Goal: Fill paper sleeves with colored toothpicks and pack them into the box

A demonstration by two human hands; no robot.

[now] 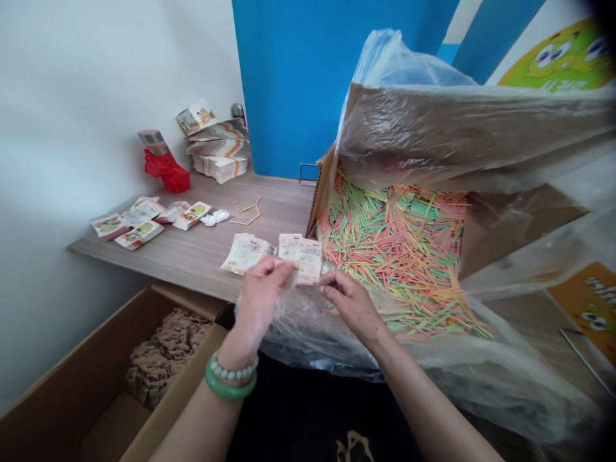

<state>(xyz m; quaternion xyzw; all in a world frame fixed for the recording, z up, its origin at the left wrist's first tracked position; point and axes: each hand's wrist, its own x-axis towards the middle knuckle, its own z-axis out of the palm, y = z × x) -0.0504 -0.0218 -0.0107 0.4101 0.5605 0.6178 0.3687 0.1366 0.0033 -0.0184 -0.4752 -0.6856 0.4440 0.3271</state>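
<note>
My left hand (262, 289) is closed in a pinch over the near edge of the table, its fingertips blurred; what they hold, if anything, cannot be made out. Just beyond its fingers lie small printed packets (308, 256) with pale faces, and another group of packets (243, 250) sits to the left. My right hand (353, 308) has thumb and forefinger brought together beside the packets' right edge, and I cannot tell what is between them. A plastic-lined carton (312, 199) to the right is full of thin sticks (385, 250) in pink, green and yellow.
Stacked printed cards (219, 167) stand by the wall, near a red-wrapped roll (166, 163). Several small boxes (139, 234), a crumpled white tissue (215, 217) and bent sticks (250, 215) lie on the table (192, 256). An open carton (62, 378) below holds bundled packets (166, 353).
</note>
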